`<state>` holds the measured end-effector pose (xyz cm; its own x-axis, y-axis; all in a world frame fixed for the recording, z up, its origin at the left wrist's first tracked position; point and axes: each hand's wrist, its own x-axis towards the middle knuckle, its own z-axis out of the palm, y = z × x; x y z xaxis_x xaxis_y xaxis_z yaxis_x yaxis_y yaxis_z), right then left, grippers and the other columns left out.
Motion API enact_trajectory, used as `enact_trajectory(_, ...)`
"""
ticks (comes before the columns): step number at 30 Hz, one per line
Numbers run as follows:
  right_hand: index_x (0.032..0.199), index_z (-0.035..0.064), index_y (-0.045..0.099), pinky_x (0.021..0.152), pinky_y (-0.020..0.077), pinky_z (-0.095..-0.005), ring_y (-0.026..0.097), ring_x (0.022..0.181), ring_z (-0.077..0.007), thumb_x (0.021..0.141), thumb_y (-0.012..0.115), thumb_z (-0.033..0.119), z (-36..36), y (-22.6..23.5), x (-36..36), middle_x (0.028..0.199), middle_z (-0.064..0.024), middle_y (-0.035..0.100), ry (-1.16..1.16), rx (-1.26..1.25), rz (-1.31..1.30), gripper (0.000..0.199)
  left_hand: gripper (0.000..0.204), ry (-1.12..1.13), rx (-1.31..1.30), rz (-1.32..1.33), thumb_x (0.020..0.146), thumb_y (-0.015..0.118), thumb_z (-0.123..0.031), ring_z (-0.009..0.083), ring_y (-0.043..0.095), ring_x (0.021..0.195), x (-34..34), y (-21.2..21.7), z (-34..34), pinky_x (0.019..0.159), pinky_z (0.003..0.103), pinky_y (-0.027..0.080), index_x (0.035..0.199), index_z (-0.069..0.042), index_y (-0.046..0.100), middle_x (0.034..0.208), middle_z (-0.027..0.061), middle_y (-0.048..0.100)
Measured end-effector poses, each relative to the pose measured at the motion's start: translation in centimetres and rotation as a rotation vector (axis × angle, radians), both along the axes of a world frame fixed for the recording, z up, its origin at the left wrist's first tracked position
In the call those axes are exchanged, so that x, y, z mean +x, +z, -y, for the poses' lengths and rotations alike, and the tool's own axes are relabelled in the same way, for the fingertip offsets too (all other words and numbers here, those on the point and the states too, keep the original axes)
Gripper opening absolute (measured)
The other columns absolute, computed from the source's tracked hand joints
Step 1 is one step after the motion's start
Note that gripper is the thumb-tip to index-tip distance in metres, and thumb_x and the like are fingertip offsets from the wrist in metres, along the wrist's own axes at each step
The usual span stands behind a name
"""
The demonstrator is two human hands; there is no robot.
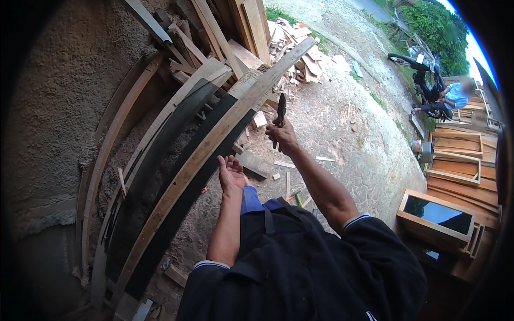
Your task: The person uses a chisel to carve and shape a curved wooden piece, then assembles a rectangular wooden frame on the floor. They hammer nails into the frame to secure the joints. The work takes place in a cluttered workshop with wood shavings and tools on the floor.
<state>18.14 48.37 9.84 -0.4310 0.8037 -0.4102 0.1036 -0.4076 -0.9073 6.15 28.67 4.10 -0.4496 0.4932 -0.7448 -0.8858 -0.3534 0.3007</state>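
My right hand [284, 136] is closed round a dark pair of pliers [281, 109], its jaws pointing up and away from me. Palm up with the fingers loosely parted, my left hand [231, 172] has nothing in it and is beside a long wooden board [201, 152]. That board looks curved in this view and slants from the near left up to the middle. Dark sheet material [174, 214] shows along both its edges. To its left, a smoky see-through sheet [155, 155] lies over another long pale board [206, 72].
Timber planks [251, 27] lean at the back by a rough wall [59, 107], with wood scraps [302, 61] beside them. Offcuts and a green-handled tool [299, 200] lie on the ground. At right are wooden frames [455, 168], a glazed frame [436, 214], a motorcycle [425, 80] and a seated person [455, 96].
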Motion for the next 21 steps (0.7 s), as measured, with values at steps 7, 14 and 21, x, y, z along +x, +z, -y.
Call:
enact_trajectory(7, 0.100, 0.0111, 0.048, 0.057, 0.0463, -0.0259, 0.060, 0.072, -0.0111, 0.092, 0.070, 0.016, -4.4, -2.8, -3.0, 0.084, -0.0001, 0.054, 0.150, 0.104, 0.104, 0.024, 0.046, 0.126, -0.184, 0.002, 0.088, 0.073, -0.049, 0.0136, 0.065, 0.076, -0.3, -0.2, -1.4, 0.060, 0.024, 0.052, 0.100, -0.007, 0.060, 0.091, 0.0025, 0.067)
enact_trajectory(14, 0.092, 0.0108, 0.049, 0.041, 0.0359, -0.0261, 0.050, 0.056, -0.0091, 0.089, 0.073, 0.017, -6.8, -5.2, -5.1, 0.072, -0.0012, 0.056, 0.199, 0.132, 0.114, 0.024, 0.041, 0.250, -0.368, -0.012, 0.091, 0.072, -0.044, 0.0126, 0.065, 0.069, 0.1, -0.1, -2.8, 0.051, 0.021, 0.048, 0.096, -0.004, 0.063, 0.086, 0.0046, 0.069)
enact_trajectory(21, 0.100, 0.0058, 0.051, 0.040, 0.0411, -0.0276, 0.056, 0.059, -0.0118, 0.087, 0.072, 0.013, -8.1, -5.5, -5.3, 0.075, -0.0052, 0.060, 0.312, 0.000, 0.023, 0.025, 0.040, 0.351, -0.491, -0.127, 0.090, 0.072, -0.045, 0.0106, 0.065, 0.070, 1.1, -1.1, -3.5, 0.057, 0.023, 0.049, 0.097, -0.007, 0.063, 0.086, 0.0018, 0.068)
